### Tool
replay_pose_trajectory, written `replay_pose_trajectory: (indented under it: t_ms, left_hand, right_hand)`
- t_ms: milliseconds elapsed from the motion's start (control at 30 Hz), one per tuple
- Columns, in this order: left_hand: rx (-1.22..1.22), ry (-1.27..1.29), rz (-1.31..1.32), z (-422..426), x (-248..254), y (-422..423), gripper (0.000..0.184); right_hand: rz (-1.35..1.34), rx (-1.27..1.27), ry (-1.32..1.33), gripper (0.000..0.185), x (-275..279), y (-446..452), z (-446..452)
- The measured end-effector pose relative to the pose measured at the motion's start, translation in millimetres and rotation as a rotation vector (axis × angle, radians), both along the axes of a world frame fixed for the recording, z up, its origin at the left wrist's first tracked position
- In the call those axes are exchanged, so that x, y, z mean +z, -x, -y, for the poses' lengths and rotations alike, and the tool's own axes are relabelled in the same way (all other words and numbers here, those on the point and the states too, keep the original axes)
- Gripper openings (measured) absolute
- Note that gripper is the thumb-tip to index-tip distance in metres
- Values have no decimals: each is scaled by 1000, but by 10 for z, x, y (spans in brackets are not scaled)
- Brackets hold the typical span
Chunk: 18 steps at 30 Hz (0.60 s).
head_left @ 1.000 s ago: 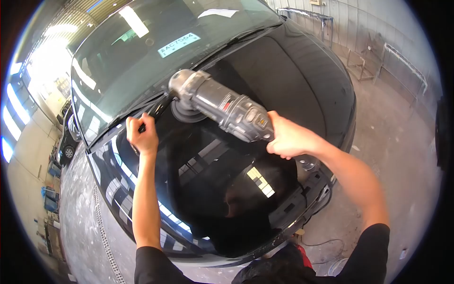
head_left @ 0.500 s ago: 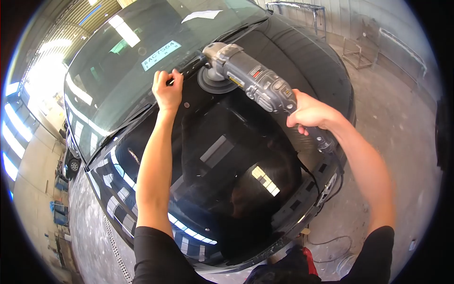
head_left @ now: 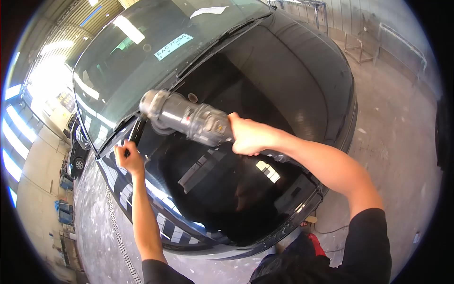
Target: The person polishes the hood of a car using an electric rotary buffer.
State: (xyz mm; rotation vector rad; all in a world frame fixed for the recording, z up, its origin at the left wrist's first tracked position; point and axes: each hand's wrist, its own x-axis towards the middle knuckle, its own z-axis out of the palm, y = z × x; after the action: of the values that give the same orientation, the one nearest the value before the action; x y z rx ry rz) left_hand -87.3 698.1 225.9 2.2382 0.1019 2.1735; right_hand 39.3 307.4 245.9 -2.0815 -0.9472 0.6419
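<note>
A grey electric car polisher (head_left: 189, 118) lies across the glossy black hood (head_left: 293, 90), its head near the windshield base on the left side. My right hand (head_left: 250, 136) is wrapped round its rear grip. Out from the polisher's head runs a black side handle (head_left: 137, 130), and my left hand (head_left: 129, 158) is closed round its end. The round pad (head_left: 163, 128) shows only in part beneath the head, at the hood surface. Motion blurs the tool slightly.
Behind the hood are the windshield (head_left: 142, 61), a wiper (head_left: 227, 34) and a plate-like card (head_left: 173, 46) behind the glass. Metal stands (head_left: 359, 49) are by the right wall. Another dark car (head_left: 78, 151) is at the left. A cord (head_left: 331, 232) trails on the floor.
Both hands have swept the polisher left across the hood, from near the middle of the windshield base to its left side. The tool now lies flatter across my view.
</note>
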Motion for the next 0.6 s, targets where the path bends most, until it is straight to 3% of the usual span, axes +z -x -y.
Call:
replay_pose_trajectory:
  t_ms: [100, 300, 433, 600]
  left_hand:
    - [33, 76, 6, -420, -270, 649, 32]
    - [157, 170, 56, -396, -452, 1426, 38]
    - [181, 140, 11, -277, -424, 1382, 38]
    - [-14, 120, -58, 183, -167, 440, 37]
  right_hand:
    - [36, 89, 41, 47, 93, 367, -250]
    - [58, 277, 24, 53, 21, 730, -444]
    - [62, 244, 33, 52, -47, 764, -263]
    - [-47, 65, 18, 47, -22, 467, 327]
